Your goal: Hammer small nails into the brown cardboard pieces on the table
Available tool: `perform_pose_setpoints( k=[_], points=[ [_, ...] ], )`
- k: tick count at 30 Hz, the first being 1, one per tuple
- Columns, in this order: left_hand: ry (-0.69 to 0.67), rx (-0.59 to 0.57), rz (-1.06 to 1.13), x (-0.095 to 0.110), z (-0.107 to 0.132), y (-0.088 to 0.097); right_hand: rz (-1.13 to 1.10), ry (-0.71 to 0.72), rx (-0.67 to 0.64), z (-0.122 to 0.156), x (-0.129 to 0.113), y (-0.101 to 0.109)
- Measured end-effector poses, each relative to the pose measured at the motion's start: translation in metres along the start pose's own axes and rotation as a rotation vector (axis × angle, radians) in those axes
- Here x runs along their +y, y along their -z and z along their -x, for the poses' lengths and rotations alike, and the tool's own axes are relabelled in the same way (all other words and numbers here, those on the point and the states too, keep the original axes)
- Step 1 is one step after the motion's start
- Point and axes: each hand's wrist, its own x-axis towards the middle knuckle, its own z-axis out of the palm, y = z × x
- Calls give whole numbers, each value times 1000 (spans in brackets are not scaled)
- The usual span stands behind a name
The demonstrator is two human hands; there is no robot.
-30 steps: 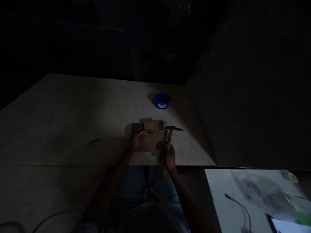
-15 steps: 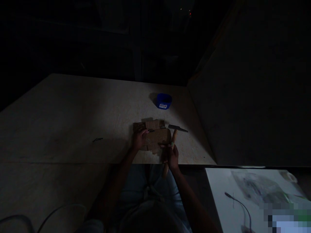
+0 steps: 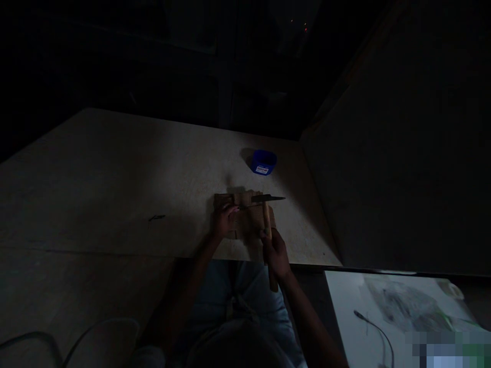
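Observation:
In the dim light, my right hand (image 3: 278, 253) is wrapped round the wooden handle of a hammer (image 3: 267, 217). The hammer's narrow dark metal head is over the far right part of a brown piece of cardboard (image 3: 245, 222), which lies on the table. My left hand (image 3: 222, 220) rests on the left side of the cardboard with its fingers drawn together. A small dark thing shows by those fingertips, too dim to name. Several thin dark pieces (image 3: 157, 218), which look like nails, lie on the table to the left.
A blue plastic container (image 3: 264, 162) with a white label stands beyond the cardboard. A dark upright panel (image 3: 395, 168) borders the table (image 3: 184, 158) on the right. Lower right, a white surface (image 3: 341, 301) carries a cable (image 3: 374, 325) and a clear plastic bag (image 3: 406, 304).
My right hand has raised the hammer and turned it more upright, bringing its head leftward over the cardboard. My left hand stays on the cardboard. The view has shifted slightly.

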Motion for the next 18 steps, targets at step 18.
perform_pose_setpoints(
  k=[18],
  points=[
    [386, 119, 193, 35, 25, 22, 149, -52, 425, -41, 54, 23]
  ],
)
